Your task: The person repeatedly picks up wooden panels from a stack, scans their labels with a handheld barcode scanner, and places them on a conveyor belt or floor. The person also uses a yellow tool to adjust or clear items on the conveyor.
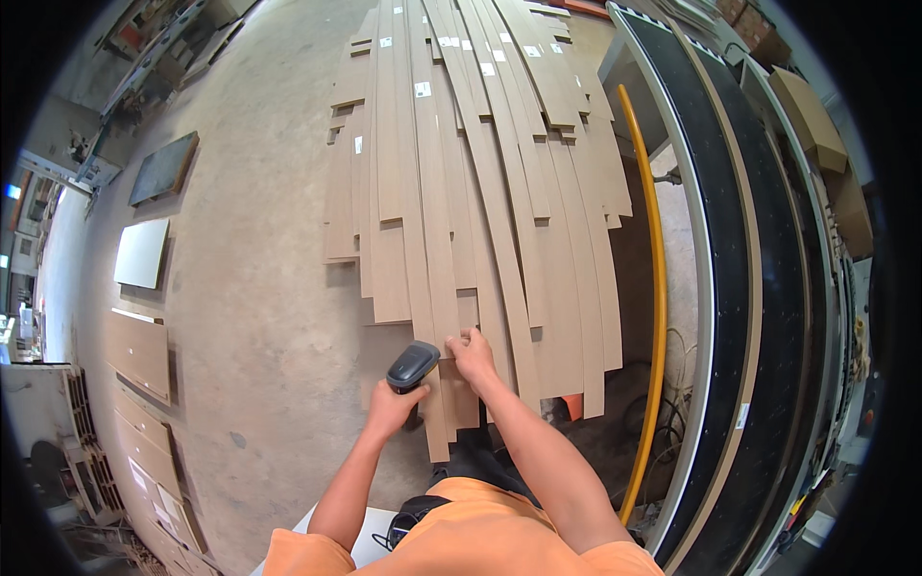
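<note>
My left hand (388,407) is closed round the grip of a black handheld barcode scanner (415,364), whose head hangs over the near end of the boards. To its right, my right hand (473,359) has its fingers bent in at the edge of a long, narrow brown board (438,408), apparently pinching it. That board reaches closest to me. It belongs to a broad layered pile of brown boards (569,278) with uneven ends, running away from me. Small white labels (423,89) show on several boards, mostly toward the far end.
A curved-looking yellow rail (657,259) runs along the pile's right side. Beyond it stands a white-framed conveyor with black belts (735,288), with long strips lying along it. Cables (672,394) hang near the rail. Flat panels (141,350) lie on the concrete floor (259,250) at left.
</note>
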Demonstrator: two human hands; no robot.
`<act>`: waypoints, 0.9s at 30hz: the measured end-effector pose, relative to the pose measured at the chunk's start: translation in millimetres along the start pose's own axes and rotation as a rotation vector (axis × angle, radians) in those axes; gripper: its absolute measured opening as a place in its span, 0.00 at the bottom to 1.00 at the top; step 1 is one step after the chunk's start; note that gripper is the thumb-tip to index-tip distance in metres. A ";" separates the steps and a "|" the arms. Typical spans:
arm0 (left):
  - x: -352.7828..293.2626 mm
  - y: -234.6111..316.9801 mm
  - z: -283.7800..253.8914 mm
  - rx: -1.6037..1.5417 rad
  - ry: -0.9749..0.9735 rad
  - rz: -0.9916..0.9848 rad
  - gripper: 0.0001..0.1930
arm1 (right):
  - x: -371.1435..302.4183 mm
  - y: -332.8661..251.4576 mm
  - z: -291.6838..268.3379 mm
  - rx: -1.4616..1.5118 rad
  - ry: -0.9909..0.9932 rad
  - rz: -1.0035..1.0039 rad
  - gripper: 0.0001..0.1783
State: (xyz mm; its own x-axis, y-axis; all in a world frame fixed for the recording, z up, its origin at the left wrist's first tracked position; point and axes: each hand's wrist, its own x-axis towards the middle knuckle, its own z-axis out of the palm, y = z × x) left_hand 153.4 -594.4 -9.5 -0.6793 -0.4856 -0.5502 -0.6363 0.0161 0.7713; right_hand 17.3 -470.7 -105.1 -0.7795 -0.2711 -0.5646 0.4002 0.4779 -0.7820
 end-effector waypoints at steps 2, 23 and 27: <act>-4.3 8.7 -0.9 0.016 0.011 0.006 0.13 | -3.0 -6.4 -6.1 0.086 -0.042 -0.034 0.22; -82.8 105.8 197.5 -0.294 -0.478 0.168 0.19 | -538.6 182.4 -267.5 -0.704 0.658 0.067 0.30; -151.8 101.7 225.5 -0.212 -0.612 0.086 0.19 | -560.2 215.4 -262.8 -0.694 0.798 0.050 0.32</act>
State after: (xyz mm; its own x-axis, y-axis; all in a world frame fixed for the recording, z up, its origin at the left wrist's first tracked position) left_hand 109.4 -321.9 80.2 -0.8500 0.0964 -0.5180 -0.5268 -0.1701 0.8328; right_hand 413.6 3.7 112.2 -0.9614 0.2688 -0.0582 0.2737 0.9145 -0.2978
